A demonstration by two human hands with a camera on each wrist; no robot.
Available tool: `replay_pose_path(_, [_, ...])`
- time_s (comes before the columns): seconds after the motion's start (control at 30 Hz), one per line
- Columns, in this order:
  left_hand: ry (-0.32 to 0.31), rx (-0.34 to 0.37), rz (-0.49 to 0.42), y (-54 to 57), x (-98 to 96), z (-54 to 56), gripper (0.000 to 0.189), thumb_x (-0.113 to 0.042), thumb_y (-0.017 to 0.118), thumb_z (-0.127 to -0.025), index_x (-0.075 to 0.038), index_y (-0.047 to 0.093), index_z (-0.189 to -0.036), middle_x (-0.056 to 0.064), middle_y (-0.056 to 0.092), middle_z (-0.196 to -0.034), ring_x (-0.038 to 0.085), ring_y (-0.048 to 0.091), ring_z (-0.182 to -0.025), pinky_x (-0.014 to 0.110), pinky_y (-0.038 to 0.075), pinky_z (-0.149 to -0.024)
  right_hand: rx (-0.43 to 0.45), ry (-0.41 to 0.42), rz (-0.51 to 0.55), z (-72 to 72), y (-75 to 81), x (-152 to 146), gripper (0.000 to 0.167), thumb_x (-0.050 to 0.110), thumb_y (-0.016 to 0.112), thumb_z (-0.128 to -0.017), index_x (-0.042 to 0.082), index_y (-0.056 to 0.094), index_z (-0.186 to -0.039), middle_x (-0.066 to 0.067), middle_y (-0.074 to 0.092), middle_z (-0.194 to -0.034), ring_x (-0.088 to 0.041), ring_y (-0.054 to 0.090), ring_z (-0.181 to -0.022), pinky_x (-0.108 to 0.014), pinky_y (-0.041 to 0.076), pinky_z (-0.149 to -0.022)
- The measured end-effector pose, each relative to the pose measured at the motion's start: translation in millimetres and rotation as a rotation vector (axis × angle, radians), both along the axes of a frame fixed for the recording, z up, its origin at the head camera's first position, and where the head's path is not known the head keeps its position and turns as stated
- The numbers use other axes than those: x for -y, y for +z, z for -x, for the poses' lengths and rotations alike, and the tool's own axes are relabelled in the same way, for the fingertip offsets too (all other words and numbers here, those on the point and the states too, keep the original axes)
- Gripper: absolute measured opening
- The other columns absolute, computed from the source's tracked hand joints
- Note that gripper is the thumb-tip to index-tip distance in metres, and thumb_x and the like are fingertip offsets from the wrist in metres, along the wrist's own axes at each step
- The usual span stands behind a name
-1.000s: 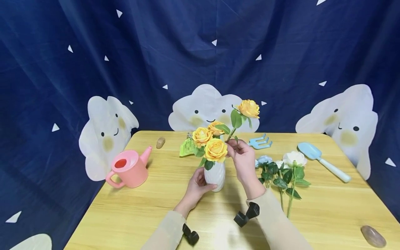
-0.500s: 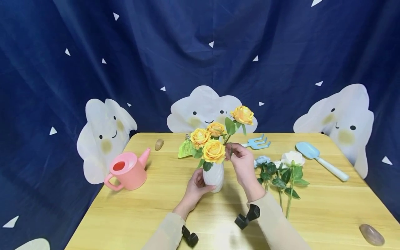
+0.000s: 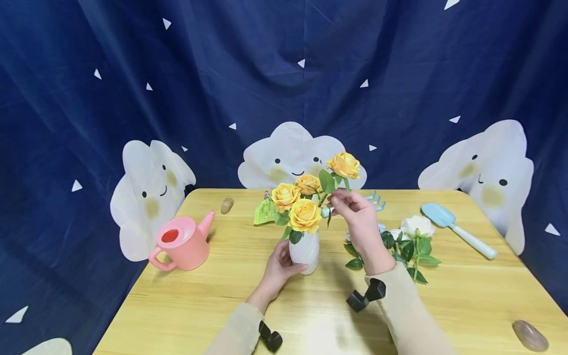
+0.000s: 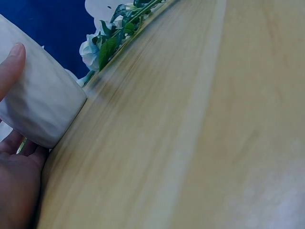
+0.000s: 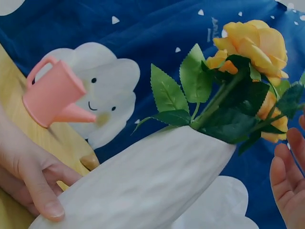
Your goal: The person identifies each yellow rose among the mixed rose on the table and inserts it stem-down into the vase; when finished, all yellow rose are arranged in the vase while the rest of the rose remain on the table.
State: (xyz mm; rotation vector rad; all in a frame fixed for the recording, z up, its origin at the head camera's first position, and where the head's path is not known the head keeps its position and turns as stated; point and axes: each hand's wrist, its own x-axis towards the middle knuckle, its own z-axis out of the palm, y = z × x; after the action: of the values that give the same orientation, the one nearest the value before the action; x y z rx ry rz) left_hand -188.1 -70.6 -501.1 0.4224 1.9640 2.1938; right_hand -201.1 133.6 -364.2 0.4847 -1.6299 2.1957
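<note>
In the head view, a white textured vase (image 3: 305, 254) stands upright on the table, and my left hand (image 3: 278, 268) grips its lower part. The left wrist view shows the thumb along the vase (image 4: 43, 95) and fingers around its base. Several yellow roses (image 3: 305, 215) stand in the vase; one taller rose (image 3: 343, 165) leans out to the right. My right hand (image 3: 358, 222) is beside that rose's stem and a dark leaf, its fingers loosely bent. From the right wrist, my right hand (image 5: 289, 186) appears at the edge with no stem clearly between its fingers.
A pink watering can (image 3: 184, 244) stands left. White roses (image 3: 417, 226) with leafy stems lie right, partly behind my right arm. A blue toy shovel (image 3: 459, 229), a half-hidden blue rake (image 3: 377, 201), a green packet (image 3: 265, 212) and two stones (image 3: 530, 335) also lie on the table.
The tall rose has come down and leftward, closer to the others. My right hand has then shifted right and slightly up while that rose stays in place. My left hand keeps its grip.
</note>
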Motion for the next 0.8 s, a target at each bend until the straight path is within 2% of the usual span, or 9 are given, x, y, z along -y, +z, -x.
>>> replay_pose_path(0.13, [0.006, 0.0, 0.007, 0.1, 0.8, 0.2, 0.067, -0.002, 0.077, -0.073, -0.007, 0.042, -0.131, 0.01, 0.052, -0.131, 0.022, 0.043, -0.125, 0.038, 0.032, -0.106, 0.027, -0.009, -0.023, 0.8, 4.5, 4.7, 0.025, -0.006, 0.06, -0.086, 0.017, 0.069, -0.086, 0.0, 0.066, -0.083, -0.014, 0.059, -0.072, -0.025, 0.052, -0.063])
replay_pose_path(0.23, [0.009, 0.001, 0.01, 0.7, 0.6, 0.1, 0.067, -0.002, 0.077, -0.073, -0.007, 0.042, -0.13, 0.01, 0.052, -0.131, 0.023, 0.043, -0.124, 0.038, 0.032, -0.106, 0.039, -0.004, -0.026, 0.9, 4.3, 7.1, 0.031, -0.009, 0.06, -0.084, 0.02, 0.07, -0.083, 0.002, 0.066, -0.079, -0.013, 0.058, -0.069, -0.024, 0.052, -0.063])
replay_pose_path(0.47, [0.018, -0.011, 0.006, 1.3, -0.1, 0.6, 0.066, -0.002, 0.077, -0.073, -0.007, 0.042, -0.129, 0.01, 0.052, -0.13, 0.023, 0.043, -0.125, 0.039, 0.032, -0.106, 0.085, 0.01, -0.057, 1.6, 4.0, 8.9, 0.023, -0.002, 0.065, -0.084, 0.02, 0.07, -0.08, 0.001, 0.065, -0.079, -0.012, 0.058, -0.068, -0.025, 0.053, -0.067])
replay_pose_path(0.67, [0.01, -0.003, 0.01, 1.0, -0.2, 0.9, 0.067, -0.002, 0.077, -0.073, -0.007, 0.041, -0.13, 0.009, 0.052, -0.131, 0.022, 0.043, -0.125, 0.038, 0.031, -0.106, 0.129, 0.009, -0.092, 1.2, -1.6, 9.9, 0.024, -0.005, 0.062, -0.083, 0.018, 0.068, -0.079, 0.001, 0.064, -0.082, -0.015, 0.059, -0.068, -0.028, 0.054, -0.069])
replay_pose_path(0.8, [0.009, 0.008, -0.001, -9.4, -0.3, 5.7, 0.068, -0.002, 0.077, -0.073, -0.008, 0.041, -0.131, 0.009, 0.051, -0.132, 0.022, 0.042, -0.125, 0.037, 0.031, -0.107, 0.149, 0.039, -0.099, 1.7, -9.3, 11.0, 0.023, -0.007, 0.059, -0.084, 0.015, 0.067, -0.081, 0.0, 0.062, -0.085, -0.013, 0.058, -0.071, -0.03, 0.054, -0.07])
